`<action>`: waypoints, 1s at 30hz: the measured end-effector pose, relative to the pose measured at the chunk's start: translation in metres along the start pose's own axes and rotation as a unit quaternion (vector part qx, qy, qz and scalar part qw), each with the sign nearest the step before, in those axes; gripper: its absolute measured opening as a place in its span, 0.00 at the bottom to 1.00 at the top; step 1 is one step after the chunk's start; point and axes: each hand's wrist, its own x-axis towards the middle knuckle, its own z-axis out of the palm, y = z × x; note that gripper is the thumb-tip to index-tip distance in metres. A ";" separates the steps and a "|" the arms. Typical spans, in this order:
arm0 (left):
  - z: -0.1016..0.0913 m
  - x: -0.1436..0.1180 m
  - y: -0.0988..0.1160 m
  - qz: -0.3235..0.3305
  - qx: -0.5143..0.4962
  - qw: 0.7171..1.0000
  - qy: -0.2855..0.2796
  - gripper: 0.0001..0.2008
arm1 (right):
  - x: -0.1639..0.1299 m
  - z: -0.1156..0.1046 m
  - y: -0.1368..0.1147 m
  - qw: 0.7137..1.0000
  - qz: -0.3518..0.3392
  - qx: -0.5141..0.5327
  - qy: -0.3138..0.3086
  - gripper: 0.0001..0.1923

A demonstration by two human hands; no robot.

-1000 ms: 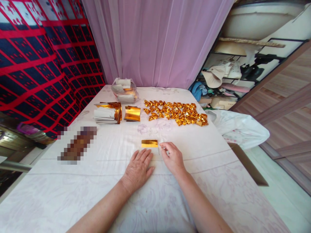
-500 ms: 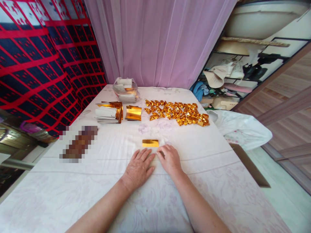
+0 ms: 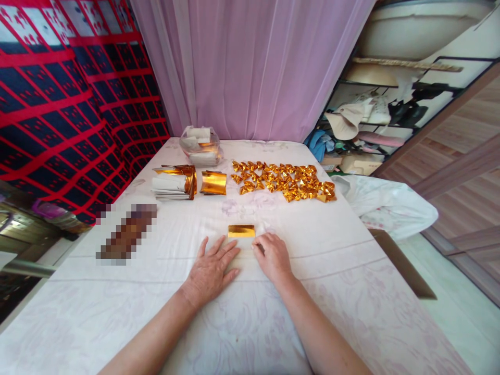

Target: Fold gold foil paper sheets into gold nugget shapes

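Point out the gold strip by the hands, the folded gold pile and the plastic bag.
gold strip (image 3: 241, 231), head view, middle of its foil face
folded pile (image 3: 283, 182), head view, centre of the heap
plastic bag (image 3: 201, 146), head view, its front wall

A small folded strip of gold foil paper (image 3: 241, 231) lay flat on the white patterned cloth, a shiny rectangle with its long side running left to right; its surface caught the light in bands of bright and deeper gold; it sat just beyond the fingertips of both hands, near them, though whether any finger touched it could not be told.
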 end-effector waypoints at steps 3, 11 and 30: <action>-0.001 -0.004 -0.004 0.004 0.006 1.000 0.000 0.23 | 0.000 0.000 0.000 1.000 -0.001 -0.002 0.003 0.05; -0.006 -0.010 -0.012 0.001 0.006 1.000 -0.001 0.24 | 0.001 -0.001 -0.001 1.000 0.012 0.004 -0.011 0.05; -0.010 -0.006 -0.010 0.019 0.005 0.999 0.050 0.19 | 0.008 0.007 -0.038 0.998 -0.028 -0.047 -0.020 0.07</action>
